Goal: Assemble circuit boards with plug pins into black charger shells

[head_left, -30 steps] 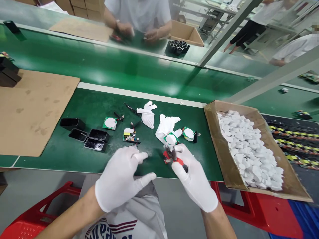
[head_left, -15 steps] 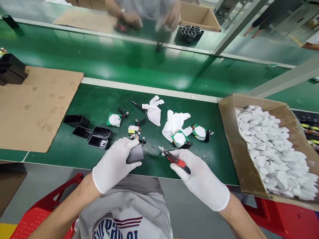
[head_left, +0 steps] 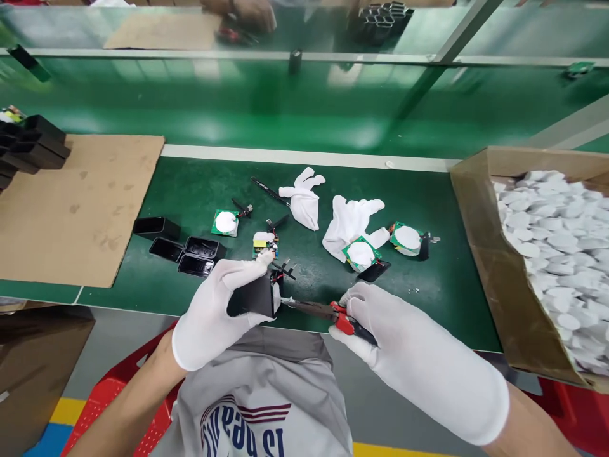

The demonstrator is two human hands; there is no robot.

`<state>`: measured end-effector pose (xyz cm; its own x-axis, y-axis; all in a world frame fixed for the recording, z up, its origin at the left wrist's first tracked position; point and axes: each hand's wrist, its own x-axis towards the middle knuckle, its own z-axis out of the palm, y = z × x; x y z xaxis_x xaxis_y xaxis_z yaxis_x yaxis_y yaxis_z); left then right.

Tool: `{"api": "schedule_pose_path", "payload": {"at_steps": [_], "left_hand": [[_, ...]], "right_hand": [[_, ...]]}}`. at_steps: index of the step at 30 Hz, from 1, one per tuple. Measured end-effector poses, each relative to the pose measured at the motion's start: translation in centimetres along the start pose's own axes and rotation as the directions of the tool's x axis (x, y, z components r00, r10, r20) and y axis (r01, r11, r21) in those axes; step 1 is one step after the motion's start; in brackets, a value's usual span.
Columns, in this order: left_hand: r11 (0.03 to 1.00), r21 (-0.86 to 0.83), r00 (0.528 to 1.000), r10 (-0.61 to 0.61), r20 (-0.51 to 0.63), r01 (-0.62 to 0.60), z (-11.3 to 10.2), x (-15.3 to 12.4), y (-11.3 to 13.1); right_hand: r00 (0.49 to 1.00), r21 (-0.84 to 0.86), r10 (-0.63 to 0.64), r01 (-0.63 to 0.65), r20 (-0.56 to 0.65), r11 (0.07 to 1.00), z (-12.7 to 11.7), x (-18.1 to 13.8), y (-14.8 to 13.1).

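Note:
My left hand, in a white glove, grips a black plastic housing over the bench's front edge. Wires and a small dark part stick out of its open right end, where something white also shows. In my gloved right hand are red-handled pliers, their tips at that open end. Whether the tips pinch anything I cannot make out. Just behind the housing lies a circuit board with a yellow component. Several black empty housings stand left of my left hand.
Green boards with white discs lie at left and right. White gloves and a black pen-like tool rest behind. A carton of white pieces stands right, cardboard left. A co-worker's hand shows beyond the divider.
The pliers have moved left and down to the housing's open end. My left hand has turned the housing so that its wired end faces the pliers. The view has tilted down.

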<state>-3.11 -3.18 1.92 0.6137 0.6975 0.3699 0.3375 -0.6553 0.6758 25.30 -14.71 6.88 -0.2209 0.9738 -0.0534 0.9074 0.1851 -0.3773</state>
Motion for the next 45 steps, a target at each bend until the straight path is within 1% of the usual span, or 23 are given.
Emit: {"api": "schedule_pose_path", "payload": {"at_steps": [2, 5, 10, 12, 15, 16, 18, 21, 23, 27, 29, 32, 35, 37, 39, 40, 41, 42, 43, 44, 45], "left_hand": [[0.999, 0.014, 0.999, 0.031, 0.010, -0.032, -0.3, 0.1, 0.3], [0.997, 0.033, 0.997, 0.075, 0.022, -0.076, -0.8, 0.3, 0.7], [0.990, 0.061, 0.991, 0.120, 0.063, -0.124, -1.0, 0.2, 0.9], [0.988, 0.077, 0.987, 0.130, 0.093, -0.137, -0.9, 0.1, 0.7], [0.984, 0.113, 0.983, 0.118, 0.142, -0.135, -0.5, -0.1, 0.4], [0.984, 0.120, 0.981, 0.112, 0.157, -0.132, -0.2, -0.1, 0.3], [0.985, 0.122, 0.977, 0.099, 0.189, -0.123, 0.4, 0.1, 0.2], [0.988, 0.127, 0.971, 0.058, 0.230, -0.089, 1.2, 0.6, 0.1], [0.988, 0.132, 0.967, 0.048, 0.252, -0.084, 1.6, 0.9, 0.3], [0.978, 0.142, 0.947, 0.106, 0.303, -0.155, 1.6, 0.9, 1.2], [0.964, 0.163, 0.938, 0.153, 0.311, -0.211, 1.5, 0.6, 2.0], [0.931, 0.229, 0.934, 0.213, 0.287, -0.283, 1.6, 0.2, 3.8], [0.897, 0.295, 0.932, 0.261, 0.250, -0.330, 1.7, 0.1, 5.5], [0.884, 0.308, 0.928, 0.289, 0.233, -0.353, 1.1, 0.4, 5.9], [0.890, 0.312, 0.939, 0.279, 0.199, -0.331, -0.2, 1.0, 5.4], [0.900, 0.327, 0.954, 0.243, 0.174, -0.288, -1.1, 1.4, 4.9], [0.910, 0.355, 0.976, 0.180, 0.125, -0.213, -2.1, 1.8, 4.4], [0.908, 0.402, 0.992, 0.091, 0.091, -0.121, -3.1, 2.2, 3.9], [0.887, 0.461, 0.999, -0.025, 0.023, 0.012, -3.8, 2.4, 3.6], [0.884, 0.461, 0.996, -0.055, -0.065, 0.078, -4.3, 2.6, 3.6], [0.922, 0.386, 1.000, -0.013, -0.019, 0.019, -4.3, 2.6, 3.7]], "right_hand": [[1.000, -0.046, -0.011, 0.010, -0.018, 0.999, -0.4, 0.1, -0.4], [0.999, -0.071, -0.034, 0.032, -0.027, 0.997, -0.8, 0.6, -0.9], [0.999, -0.128, -0.037, 0.032, -0.038, 0.991, -0.8, 0.9, -1.4], [0.999, -0.114, 0.027, -0.031, -0.035, 0.993, -0.6, 0.7, -1.6], [0.976, -0.022, 0.214, -0.215, -0.040, 0.976, -0.4, 0.5, -1.9], [0.966, -0.001, 0.256, -0.257, -0.029, 0.967, -0.4, 0.6, -1.9], [0.959, -0.015, 0.281, -0.280, 0.035, 0.960, -0.5, 0.7, -1.7], [0.943, -0.128, 0.290, -0.271, 0.162, 0.954, -0.8, 1.2, -1.4], [0.928, -0.197, 0.309, -0.270, 0.208, 0.943, -1.0, 1.3, -1.2], [0.923, -0.266, 0.273, -0.201, 0.272, 0.943, -1.5, 0.1, -0.3], [0.936, -0.275, 0.227, -0.150, 0.271, 0.949, -1.7, -1.0, 0.2], [0.958, -0.270, 0.153, -0.084, 0.243, 0.959, -2.1, -2.6, 0.6], [0.974, -0.261, 0.094, -0.038, 0.205, 0.965, -2.5, -3.3, 0.5], [0.980, -0.259, 0.063, -0.013, 0.188, 0.966, -2.9, -3.6, 0.7], [0.982, -0.251, 0.064, -0.017, 0.180, 0.968, -3.8, -4.2, 1.6], [0.984, -0.253, 0.092, -0.051, 0.155, 0.966, -4.3, -4.6, 2.3], [0.983, -0.253, 0.136, -0.102, 0.123, 0.962, -4.9, -5.0, 3.1], [0.978, -0.268, 0.207, -0.189, 0.040, 0.945, -5.6, -5.4, 3.9], [0.956, -0.292, 0.291, -0.292, -0.050, 0.911, -6.1, -5.8, 4.6], [0.931, -0.299, 0.352, -0.366, -0.099, 0.881, -6.6, -6.0, 5.1], [0.908, -0.307, 0.402, -0.418, -0.117, 0.855, -6.9, -6.0, 5.4]]}}
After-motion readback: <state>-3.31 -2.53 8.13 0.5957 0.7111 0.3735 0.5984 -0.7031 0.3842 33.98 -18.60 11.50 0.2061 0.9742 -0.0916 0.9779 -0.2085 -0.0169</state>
